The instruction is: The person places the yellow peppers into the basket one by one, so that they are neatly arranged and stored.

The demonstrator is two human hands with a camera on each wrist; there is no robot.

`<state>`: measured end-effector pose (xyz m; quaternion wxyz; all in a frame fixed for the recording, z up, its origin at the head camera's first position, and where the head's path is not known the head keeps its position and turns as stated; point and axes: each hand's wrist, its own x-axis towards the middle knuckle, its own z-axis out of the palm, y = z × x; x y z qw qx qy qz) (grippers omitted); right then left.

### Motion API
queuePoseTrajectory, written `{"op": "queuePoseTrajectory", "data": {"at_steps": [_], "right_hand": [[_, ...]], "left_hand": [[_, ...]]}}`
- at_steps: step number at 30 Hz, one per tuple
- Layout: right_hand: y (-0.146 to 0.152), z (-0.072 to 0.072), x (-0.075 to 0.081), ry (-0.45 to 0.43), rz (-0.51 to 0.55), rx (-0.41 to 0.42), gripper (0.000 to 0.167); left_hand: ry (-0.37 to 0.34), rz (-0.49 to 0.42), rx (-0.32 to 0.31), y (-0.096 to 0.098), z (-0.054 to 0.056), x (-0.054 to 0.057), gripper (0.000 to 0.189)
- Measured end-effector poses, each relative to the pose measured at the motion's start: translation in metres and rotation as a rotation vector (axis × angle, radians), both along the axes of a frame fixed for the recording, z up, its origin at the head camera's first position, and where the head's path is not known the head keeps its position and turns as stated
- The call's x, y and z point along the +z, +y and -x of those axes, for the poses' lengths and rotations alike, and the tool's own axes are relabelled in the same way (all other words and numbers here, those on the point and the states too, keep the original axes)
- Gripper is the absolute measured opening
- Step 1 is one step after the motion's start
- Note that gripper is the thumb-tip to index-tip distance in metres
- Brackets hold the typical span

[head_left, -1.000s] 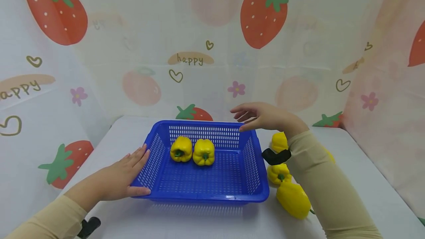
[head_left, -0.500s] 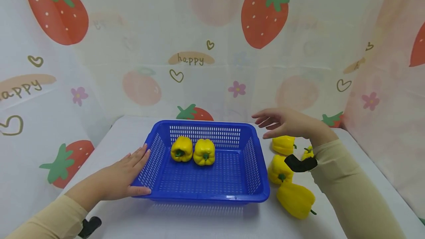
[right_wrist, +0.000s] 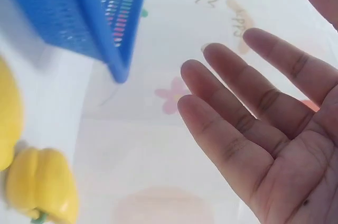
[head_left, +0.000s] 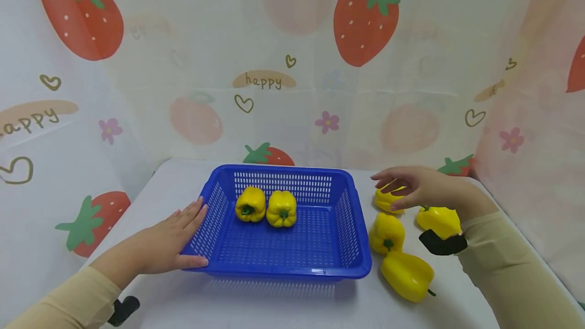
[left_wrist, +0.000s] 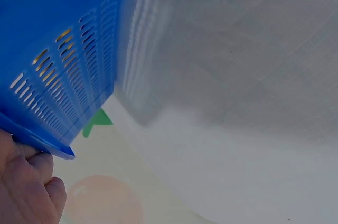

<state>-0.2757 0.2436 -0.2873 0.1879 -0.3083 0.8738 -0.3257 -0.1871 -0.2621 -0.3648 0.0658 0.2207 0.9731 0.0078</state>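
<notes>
1. Head view: a blue plastic basket with slotted walls stands upright on a white tabletop. Inside, toward its back left, two yellow bell peppers sit side by side, the left pepper and its neighbour, green stems facing the person.
2. Same view: the left hand rests on the basket's left rim, fingers extended across it and the thumb lying along the front corner. The right hand hangs over the right side of the tabletop, fingers loosely bent and apart from the thumb, its grasp free.
3. Four more yellow bell peppers lie to the right of the basket: a rear pepper partly hidden by the right hand, a far-right pepper below the wrist, a middle pepper just beside the basket, and a front pepper tilted on its side.
4. Left wrist view: the left hand's fingers touch the basket's rim at lower left; yellow shows through the slots. The bare tabletop fills much of the right.
5. Right wrist view: the right palm faces the camera with fingers spread, well apart from the basket at upper left. Yellow peppers lie at lower left, one cut by the edge.
</notes>
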Motion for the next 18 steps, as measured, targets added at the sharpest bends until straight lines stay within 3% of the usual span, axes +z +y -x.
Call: {"op": "queuePoseTrajectory", "data": {"at_steps": [7,18], "right_hand": [[0.017,-0.011,-0.017,-0.039,-0.012,0.053,0.054],[0.032,-0.020,-0.045,-0.179,0.009,0.080,0.057]], "left_hand": [[-0.004,0.001,-0.001,-0.001,0.000,0.000,0.108],[-0.007,-0.001,-0.001,-0.001,0.001,-0.001,0.107]]}}
